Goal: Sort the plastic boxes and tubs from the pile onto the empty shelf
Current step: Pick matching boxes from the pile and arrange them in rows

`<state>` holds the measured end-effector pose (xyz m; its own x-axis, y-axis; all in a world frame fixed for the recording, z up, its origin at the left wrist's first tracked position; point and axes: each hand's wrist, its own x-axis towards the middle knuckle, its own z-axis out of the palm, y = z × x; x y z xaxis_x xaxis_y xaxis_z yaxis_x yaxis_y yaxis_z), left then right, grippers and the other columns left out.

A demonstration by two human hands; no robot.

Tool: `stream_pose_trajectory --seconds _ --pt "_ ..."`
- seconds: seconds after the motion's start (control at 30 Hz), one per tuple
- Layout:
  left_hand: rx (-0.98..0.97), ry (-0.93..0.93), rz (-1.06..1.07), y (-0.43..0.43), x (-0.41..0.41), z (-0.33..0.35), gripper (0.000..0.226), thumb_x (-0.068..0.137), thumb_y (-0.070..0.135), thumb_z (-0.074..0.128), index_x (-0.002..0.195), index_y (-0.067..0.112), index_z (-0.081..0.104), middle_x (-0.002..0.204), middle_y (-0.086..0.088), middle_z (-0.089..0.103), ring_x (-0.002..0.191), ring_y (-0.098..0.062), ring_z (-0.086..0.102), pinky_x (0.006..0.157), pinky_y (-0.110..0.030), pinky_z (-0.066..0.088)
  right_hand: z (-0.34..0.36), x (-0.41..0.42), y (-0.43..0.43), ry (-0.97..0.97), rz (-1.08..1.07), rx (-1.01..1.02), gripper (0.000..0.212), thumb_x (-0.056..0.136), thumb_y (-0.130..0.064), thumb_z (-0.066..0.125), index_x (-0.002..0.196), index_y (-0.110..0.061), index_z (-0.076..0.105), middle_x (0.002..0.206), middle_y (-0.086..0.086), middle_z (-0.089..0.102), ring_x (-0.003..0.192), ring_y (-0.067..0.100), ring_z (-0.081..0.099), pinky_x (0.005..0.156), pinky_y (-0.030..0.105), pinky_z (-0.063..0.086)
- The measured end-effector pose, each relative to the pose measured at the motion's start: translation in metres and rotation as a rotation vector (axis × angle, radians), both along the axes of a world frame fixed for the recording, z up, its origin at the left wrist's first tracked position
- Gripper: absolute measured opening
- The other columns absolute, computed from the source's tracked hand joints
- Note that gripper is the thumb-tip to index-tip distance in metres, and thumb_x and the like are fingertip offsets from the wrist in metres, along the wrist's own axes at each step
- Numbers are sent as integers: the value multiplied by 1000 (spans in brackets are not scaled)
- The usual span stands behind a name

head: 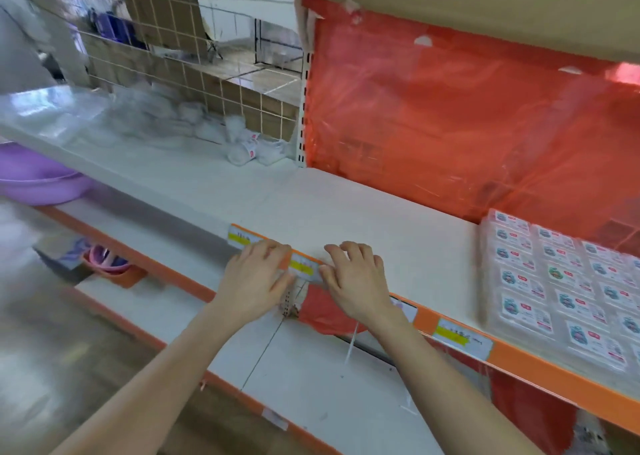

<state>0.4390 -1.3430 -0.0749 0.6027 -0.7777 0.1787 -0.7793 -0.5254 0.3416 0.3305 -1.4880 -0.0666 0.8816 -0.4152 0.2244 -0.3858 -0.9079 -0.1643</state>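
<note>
A white shelf (363, 212) with an orange front edge runs across the middle of the head view. My left hand (256, 278) and my right hand (356, 278) sit side by side at that front edge, fingers bent over a yellow price label (304, 266) on the orange strip. Neither hand holds a box or tub. Several flat clear plastic boxes (561, 288) with printed stickers stand in rows at the shelf's right end. Clear wrapped tubs (194, 122) are piled at the back left, blurred.
Red plastic sheeting (450, 115) covers the back wall behind the shelf. A purple basin (38, 180) sits at the far left. Below runs a lower white shelf (311, 385), with a pink tub (104, 260) further left. A wire grid (207, 73) backs the left section.
</note>
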Motion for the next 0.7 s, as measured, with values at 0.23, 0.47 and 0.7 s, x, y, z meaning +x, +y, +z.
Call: stream_pose_trajectory --seconds 0.23,0.47,0.7 --pt "23 -21 79 89 94 -7 71 76 55 21 123 15 57 121 -8 57 111 -32 53 85 -41 46 0 105 86 91 97 7 82 74 -57 -3 134 -22 41 133 5 43 121 28 37 93 38 31" --pt "50 -49 148 155 164 -9 82 73 59 9 134 19 45 136 -3 46 125 -25 40 98 -37 36 -4 179 145 129 149 26 44 98 -42 29 135 -21 40 136 3 39 126 25 32 99 36 27" --pt "62 7 202 189 205 -20 71 83 58 19 136 19 43 137 -2 46 126 -23 41 101 -39 39 -7 232 173 188 209 53 43 99 -39 30 135 -18 39 139 5 37 127 24 30 100 36 26"
